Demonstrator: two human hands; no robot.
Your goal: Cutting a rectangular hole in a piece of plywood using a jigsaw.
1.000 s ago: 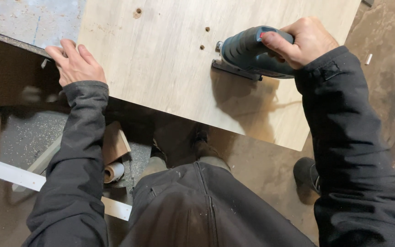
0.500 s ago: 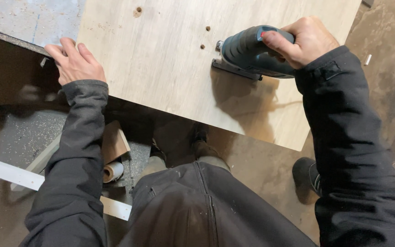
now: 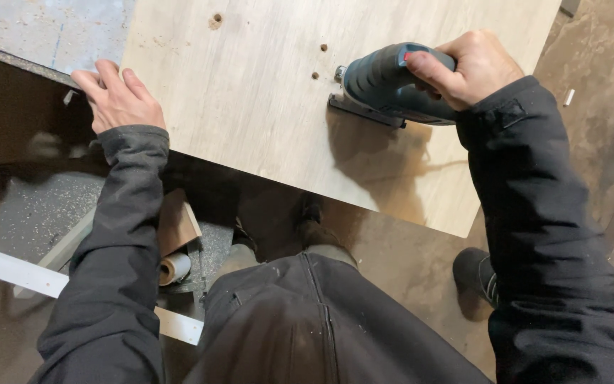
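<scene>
A pale plywood board (image 3: pixel 271 107) lies flat across the upper middle of the head view. My right hand (image 3: pixel 474 67) grips a dark blue-grey jigsaw (image 3: pixel 385 85) whose base plate rests on the board, close to two small drilled holes (image 3: pixel 319 60). My left hand (image 3: pixel 119 99) presses flat on the board's near left corner, fingers spread, where the board overlaps a grey sheet (image 3: pixel 51 32). Both arms wear dark sleeves.
Below the board is a dusty floor (image 3: pixel 591 142) with my two dark shoes (image 3: pixel 476 274). A white strip (image 3: pixel 8 270), a brown wood offcut (image 3: pixel 178 226) and a small roll (image 3: pixel 174 268) lie at lower left. A larger hole (image 3: pixel 215 20) marks the board's far side.
The jigsaw and my right hand have crept very slightly along the board; my left hand stays pressed on the corner.
</scene>
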